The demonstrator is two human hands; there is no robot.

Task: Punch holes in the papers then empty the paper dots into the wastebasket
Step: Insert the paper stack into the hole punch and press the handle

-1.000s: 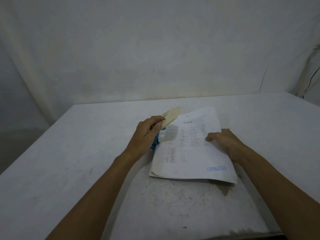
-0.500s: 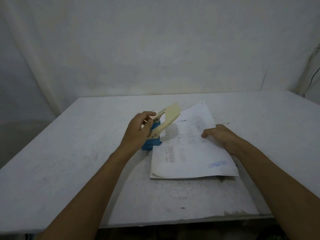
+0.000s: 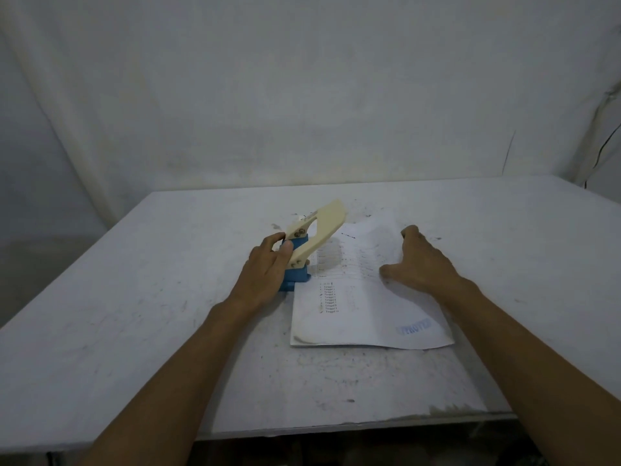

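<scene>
A hole punch (image 3: 311, 245) with a blue base and a raised cream lever stands on the white table (image 3: 134, 314). My left hand (image 3: 265, 269) grips its blue base from the left, thumb near the lever's hinge. A thin stack of printed papers (image 3: 366, 307) with a blue stamp lies flat to the right, its left edge pushed against the punch's slot. My right hand (image 3: 421, 260) rests palm down on the upper right of the papers, fingers spread. No wastebasket is in view.
A white cloth backdrop (image 3: 302, 95) hangs behind the table. The table's front edge (image 3: 336, 428) runs below my forearms, with dark floor beneath. A dark cable (image 3: 605, 146) hangs at the far right.
My left hand slid down from the lever to the punch's blue base. The lever came up. The right hand opened flat on the papers, which settled on the table.
</scene>
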